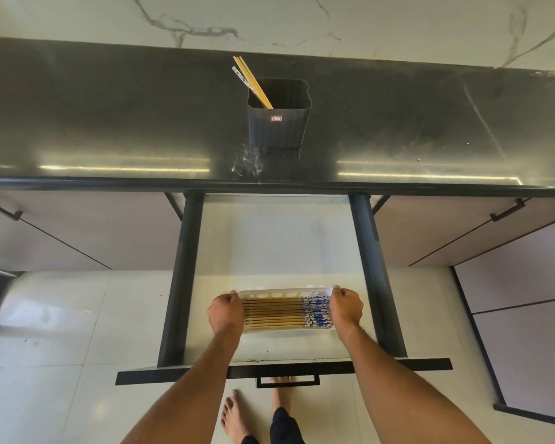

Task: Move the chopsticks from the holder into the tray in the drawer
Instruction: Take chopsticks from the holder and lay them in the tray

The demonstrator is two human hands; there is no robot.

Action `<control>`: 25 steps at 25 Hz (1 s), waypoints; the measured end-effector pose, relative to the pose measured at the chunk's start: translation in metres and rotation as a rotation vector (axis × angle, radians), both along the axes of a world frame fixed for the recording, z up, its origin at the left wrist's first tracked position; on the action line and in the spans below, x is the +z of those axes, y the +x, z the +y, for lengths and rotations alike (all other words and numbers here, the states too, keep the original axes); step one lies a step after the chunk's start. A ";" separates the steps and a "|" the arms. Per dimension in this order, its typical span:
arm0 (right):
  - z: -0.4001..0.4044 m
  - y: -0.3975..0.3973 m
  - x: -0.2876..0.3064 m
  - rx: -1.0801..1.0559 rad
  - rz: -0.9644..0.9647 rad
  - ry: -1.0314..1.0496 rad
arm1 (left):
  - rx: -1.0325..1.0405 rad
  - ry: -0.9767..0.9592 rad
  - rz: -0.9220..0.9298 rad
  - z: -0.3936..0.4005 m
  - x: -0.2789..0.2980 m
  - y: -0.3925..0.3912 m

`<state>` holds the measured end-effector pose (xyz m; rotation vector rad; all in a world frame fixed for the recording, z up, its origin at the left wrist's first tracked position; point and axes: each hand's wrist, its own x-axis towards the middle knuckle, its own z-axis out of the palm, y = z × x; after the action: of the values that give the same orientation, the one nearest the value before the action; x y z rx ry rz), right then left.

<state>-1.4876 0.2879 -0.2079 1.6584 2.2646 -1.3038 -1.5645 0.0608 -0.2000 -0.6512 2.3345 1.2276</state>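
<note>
A dark square holder [277,123] stands on the black countertop with a few chopsticks [252,81] leaning out of its back left corner. Below it the drawer [279,245] is pulled out. A clear white tray [284,293] lies near the drawer's front, filled with several wooden chopsticks [279,314] side by side, their blue-patterned ends to the right. My left hand [225,310] grips the tray's left end with curled fingers. My right hand [346,306] grips its right end the same way.
The black countertop [109,123] runs the full width, with a marble wall behind it. The drawer front with its handle [287,381] juts toward me, above my bare feet [237,418] on the tiled floor. Closed cabinet doors flank the drawer on both sides.
</note>
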 end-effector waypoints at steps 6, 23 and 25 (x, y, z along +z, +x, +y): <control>-0.002 -0.002 0.010 0.062 -0.027 -0.054 | -0.023 0.007 -0.015 -0.002 0.001 0.000; 0.003 -0.111 0.163 0.386 0.256 0.436 | -0.309 -0.113 0.546 0.019 0.151 -0.132; 0.005 -0.137 0.185 0.413 0.295 0.491 | -0.345 -0.150 0.623 0.029 0.173 -0.158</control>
<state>-1.6247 0.2927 -0.0230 1.0252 3.0808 -0.9998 -1.7222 0.0894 -0.0266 0.1317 2.8972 1.2170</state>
